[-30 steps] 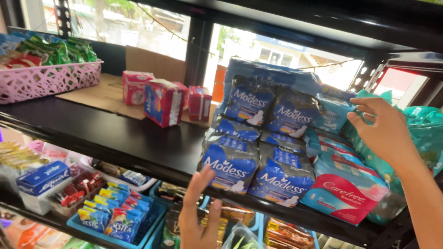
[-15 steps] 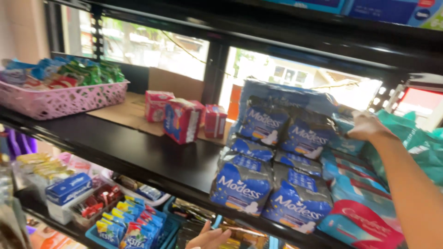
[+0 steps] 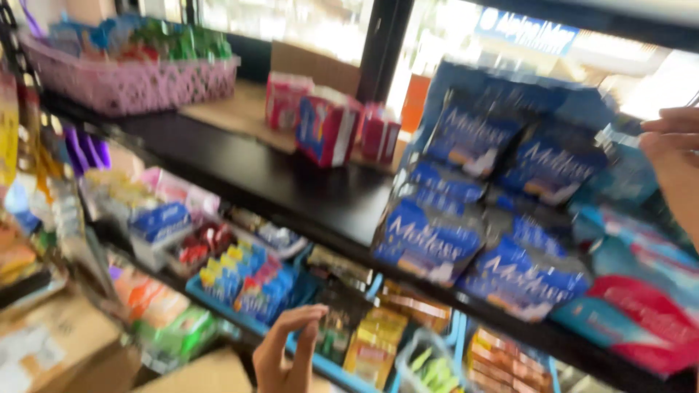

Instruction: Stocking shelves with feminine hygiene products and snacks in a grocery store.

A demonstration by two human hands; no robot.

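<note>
Head view: stocking of a black shelf (image 3: 291, 191) appears to be in hand, the right hand (image 3: 673, 156) reaching at the right edge to the teal pack (image 3: 619, 171) beside the stacked blue packs (image 3: 473, 204); whether its fingers clasp or merely touch the pack cannot be told. The left hand (image 3: 291, 353), open and empty, is raised before the lower shelf's tray (image 3: 251, 302); a next move would call for a firm grip on the pack.

Packs (image 3: 466, 138) under my right hand (image 3: 677, 160): glossy soft plastic film, blue. Shelf (image 3: 291, 189): smooth black, slight sheen. Basket (image 3: 124, 84): pink plastic lattice. Sheet (image 3: 233, 109) behind the basket: matt brown cardboard. Red boxes (image 3: 328, 131): glossy film wrap.
</note>
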